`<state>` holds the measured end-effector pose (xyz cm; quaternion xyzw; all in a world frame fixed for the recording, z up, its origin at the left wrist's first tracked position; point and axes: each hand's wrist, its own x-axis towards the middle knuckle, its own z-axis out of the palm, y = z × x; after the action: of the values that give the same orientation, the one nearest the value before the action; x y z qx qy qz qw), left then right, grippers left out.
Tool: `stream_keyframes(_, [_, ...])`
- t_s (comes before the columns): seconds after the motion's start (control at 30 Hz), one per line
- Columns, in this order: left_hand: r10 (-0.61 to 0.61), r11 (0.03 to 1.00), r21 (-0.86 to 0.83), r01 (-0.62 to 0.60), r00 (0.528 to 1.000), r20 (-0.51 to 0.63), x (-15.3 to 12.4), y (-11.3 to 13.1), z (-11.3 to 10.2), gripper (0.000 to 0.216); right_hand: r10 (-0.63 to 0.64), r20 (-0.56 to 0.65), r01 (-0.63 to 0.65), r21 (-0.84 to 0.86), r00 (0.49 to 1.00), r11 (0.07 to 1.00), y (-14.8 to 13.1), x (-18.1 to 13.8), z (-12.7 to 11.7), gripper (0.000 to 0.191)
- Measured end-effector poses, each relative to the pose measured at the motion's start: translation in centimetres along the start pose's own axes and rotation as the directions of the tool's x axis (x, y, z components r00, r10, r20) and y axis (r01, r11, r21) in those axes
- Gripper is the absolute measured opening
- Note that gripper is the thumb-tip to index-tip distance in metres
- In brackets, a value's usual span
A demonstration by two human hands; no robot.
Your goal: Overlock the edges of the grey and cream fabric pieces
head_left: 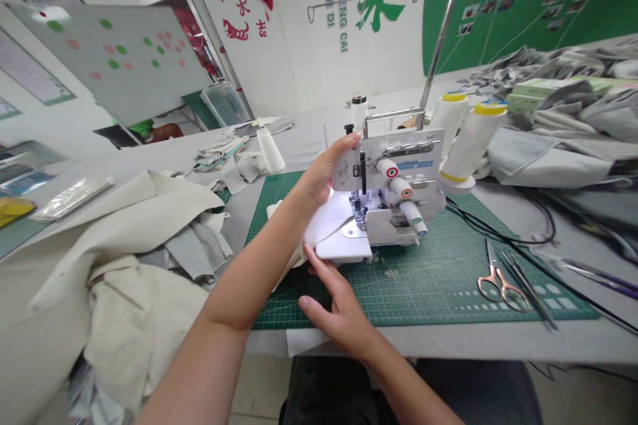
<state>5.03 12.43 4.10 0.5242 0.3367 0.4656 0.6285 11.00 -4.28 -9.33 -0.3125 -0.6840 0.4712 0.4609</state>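
A white overlock sewing machine stands on a green cutting mat, its work light on. My left hand reaches around the machine's left side, one digit stretched against its upper edge; the other fingers are hidden behind. White fabric lies on the machine bed by the needle area, and a cream edge hangs over the bed's left side. My right hand is low in front of the bed, thumb spread away, fingers stretched out with the tips at the hanging fabric edge.
Copper-handled scissors and tweezers lie on the mat's right part. Thread cones stand behind the machine, black cables beside it. Cream fabric is heaped on the left, grey fabric on the right. A loose cone stands behind left.
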Motion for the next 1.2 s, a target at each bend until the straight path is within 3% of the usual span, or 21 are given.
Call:
stream_keyframes(0.43, [0.065, 0.996, 0.054, -0.065, 0.998, 0.005, 0.0, -0.1, 0.1, 0.045, -0.016, -0.002, 0.016, 0.014, 1.000, 1.000, 0.0, -0.1, -0.1, 0.072])
stream_keyframes(0.6, [0.232, 0.970, 0.093, -0.227, 0.972, -0.047, 0.4, 0.2, 0.8, 0.037, -0.027, 0.000, 0.027, 0.016, 1.000, 0.999, -0.1, -0.1, -0.2, 0.071])
stream_keyframes(0.7, [0.240, 0.965, 0.109, -0.237, 0.971, -0.014, 0.6, 0.2, 0.7, 0.040, -0.027, 0.007, 0.027, 0.015, 1.000, 1.000, -0.2, -0.1, -0.2, 0.071])
stream_keyframes(0.77, [0.312, 0.934, 0.210, -0.290, 0.947, -0.078, 0.4, -0.2, 0.2, 0.043, -0.014, 0.009, 0.014, 0.014, 1.000, 1.000, -0.2, -0.1, -0.3, 0.071])
stream_keyframes(0.87, [0.507, 0.749, 0.587, -0.308, 0.837, -0.207, -1.3, -1.3, -1.5, 0.038, 0.009, 0.000, -0.009, 0.026, 1.000, 1.000, -0.2, -0.3, -0.4, 0.070])
stream_keyframes(0.9, [0.535, 0.681, 0.675, -0.285, 0.823, -0.193, -2.2, -1.8, -2.1, 0.036, 0.009, -0.002, -0.009, 0.035, 1.000, 0.999, -0.2, -0.3, -0.5, 0.070])
stream_keyframes(0.97, [0.511, 0.602, 0.752, -0.267, 0.853, -0.106, -4.5, -2.5, -3.2, 0.022, 0.006, -0.005, -0.006, 0.057, 1.000, 0.998, -0.2, -0.4, -0.5, 0.069])
stream_keyframes(1.07, [0.368, 0.482, 0.812, -0.329, 0.917, 0.154, -7.3, -3.0, -4.2, 0.013, 0.007, -0.022, -0.005, 0.100, 1.000, 0.995, -0.1, -0.6, -0.4, 0.065])
stream_keyframes(1.2, [0.197, 0.384, 0.801, -0.459, 0.888, 0.415, -8.5, -2.5, -4.2, 0.026, 0.018, -0.108, 0.000, 0.167, 0.994, 0.986, -0.2, -1.4, -0.5, 0.054])
